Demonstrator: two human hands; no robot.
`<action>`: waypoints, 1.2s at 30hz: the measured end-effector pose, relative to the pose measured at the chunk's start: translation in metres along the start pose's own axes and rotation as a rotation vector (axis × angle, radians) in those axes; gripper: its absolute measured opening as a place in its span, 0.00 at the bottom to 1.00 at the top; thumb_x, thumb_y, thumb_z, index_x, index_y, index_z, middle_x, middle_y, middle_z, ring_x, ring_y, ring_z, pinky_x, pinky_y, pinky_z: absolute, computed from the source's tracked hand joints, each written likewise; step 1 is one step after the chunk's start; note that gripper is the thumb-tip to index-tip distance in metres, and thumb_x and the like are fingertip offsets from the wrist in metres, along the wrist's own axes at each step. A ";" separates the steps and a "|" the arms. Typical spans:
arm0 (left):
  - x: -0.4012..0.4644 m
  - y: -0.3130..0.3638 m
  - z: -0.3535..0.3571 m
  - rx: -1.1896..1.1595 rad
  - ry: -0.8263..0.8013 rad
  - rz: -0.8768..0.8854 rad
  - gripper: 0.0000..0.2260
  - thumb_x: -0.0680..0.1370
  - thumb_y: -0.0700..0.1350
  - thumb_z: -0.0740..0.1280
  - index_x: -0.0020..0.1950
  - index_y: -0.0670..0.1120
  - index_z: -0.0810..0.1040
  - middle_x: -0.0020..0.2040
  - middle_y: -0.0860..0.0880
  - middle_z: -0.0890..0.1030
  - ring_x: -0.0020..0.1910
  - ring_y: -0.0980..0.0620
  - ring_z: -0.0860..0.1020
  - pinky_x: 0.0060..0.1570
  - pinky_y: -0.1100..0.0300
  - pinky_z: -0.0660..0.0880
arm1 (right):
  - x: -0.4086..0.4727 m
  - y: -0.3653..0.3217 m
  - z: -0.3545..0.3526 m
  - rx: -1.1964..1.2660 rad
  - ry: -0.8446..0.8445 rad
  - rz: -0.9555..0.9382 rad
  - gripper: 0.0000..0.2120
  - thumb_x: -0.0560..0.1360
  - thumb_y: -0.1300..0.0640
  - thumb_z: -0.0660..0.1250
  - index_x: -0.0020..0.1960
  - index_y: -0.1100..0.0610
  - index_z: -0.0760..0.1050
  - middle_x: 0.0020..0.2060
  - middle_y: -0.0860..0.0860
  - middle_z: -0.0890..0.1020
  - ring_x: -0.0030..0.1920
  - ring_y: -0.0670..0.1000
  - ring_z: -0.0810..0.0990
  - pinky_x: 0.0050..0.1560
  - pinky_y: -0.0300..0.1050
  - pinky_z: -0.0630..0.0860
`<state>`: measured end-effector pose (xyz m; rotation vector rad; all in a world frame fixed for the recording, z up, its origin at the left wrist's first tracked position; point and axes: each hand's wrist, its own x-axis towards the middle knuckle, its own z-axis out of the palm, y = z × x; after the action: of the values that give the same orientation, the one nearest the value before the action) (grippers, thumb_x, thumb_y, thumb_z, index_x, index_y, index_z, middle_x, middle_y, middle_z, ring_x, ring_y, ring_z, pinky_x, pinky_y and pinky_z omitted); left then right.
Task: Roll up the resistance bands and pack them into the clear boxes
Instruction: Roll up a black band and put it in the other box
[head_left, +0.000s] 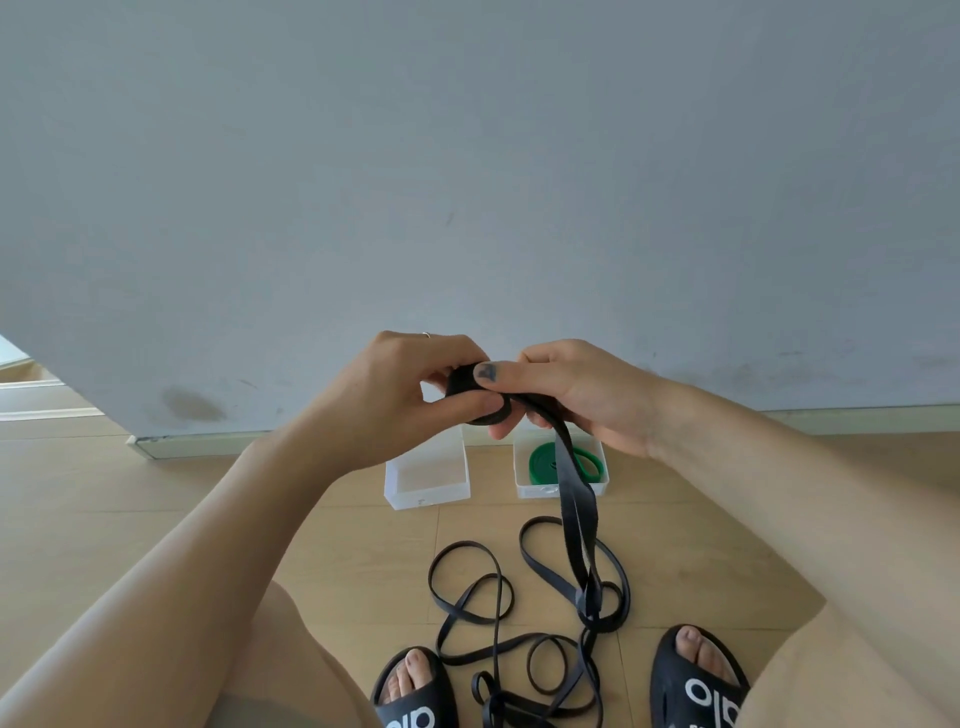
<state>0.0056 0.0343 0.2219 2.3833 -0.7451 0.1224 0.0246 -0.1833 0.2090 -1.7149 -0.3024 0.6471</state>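
Note:
My left hand (410, 384) and my right hand (576, 395) hold a small tight roll of black resistance band (465, 382) between them at chest height, fingers and thumbs curled round it. The band's loose tail (574, 499) hangs down from the roll to a tangle of black band loops (519, 618) on the floor. Two clear boxes stand by the wall: the left box (402, 493) holds nothing, the right box (524, 480) holds a rolled green band (540, 462).
A grey wall (467, 182) with a skirting board rises just behind the boxes. My feet in black slides (415, 696) (696, 680) flank the tangled loops on the wooden floor (208, 493). A doorway edge shows at far left.

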 end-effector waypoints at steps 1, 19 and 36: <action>0.000 0.000 0.000 -0.023 0.005 0.011 0.07 0.77 0.53 0.71 0.49 0.51 0.83 0.40 0.53 0.84 0.43 0.49 0.82 0.48 0.50 0.80 | -0.001 -0.001 0.000 0.010 -0.033 0.012 0.19 0.76 0.41 0.71 0.50 0.58 0.79 0.47 0.59 0.88 0.41 0.49 0.75 0.47 0.42 0.69; 0.000 0.004 0.000 -0.098 0.048 0.032 0.06 0.78 0.47 0.70 0.51 0.46 0.83 0.41 0.54 0.84 0.43 0.50 0.83 0.49 0.61 0.80 | -0.003 0.000 -0.001 0.172 -0.188 0.033 0.16 0.82 0.47 0.63 0.60 0.57 0.80 0.52 0.57 0.86 0.39 0.48 0.74 0.46 0.41 0.72; -0.001 0.005 0.005 -0.013 -0.040 0.024 0.06 0.76 0.50 0.75 0.50 0.50 0.83 0.39 0.55 0.84 0.42 0.54 0.82 0.46 0.61 0.79 | 0.000 0.005 -0.001 0.118 -0.034 0.055 0.22 0.69 0.44 0.76 0.54 0.58 0.78 0.38 0.49 0.82 0.38 0.47 0.78 0.45 0.42 0.74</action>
<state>0.0019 0.0286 0.2200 2.3713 -0.7910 0.0801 0.0248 -0.1851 0.2043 -1.6056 -0.2372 0.7217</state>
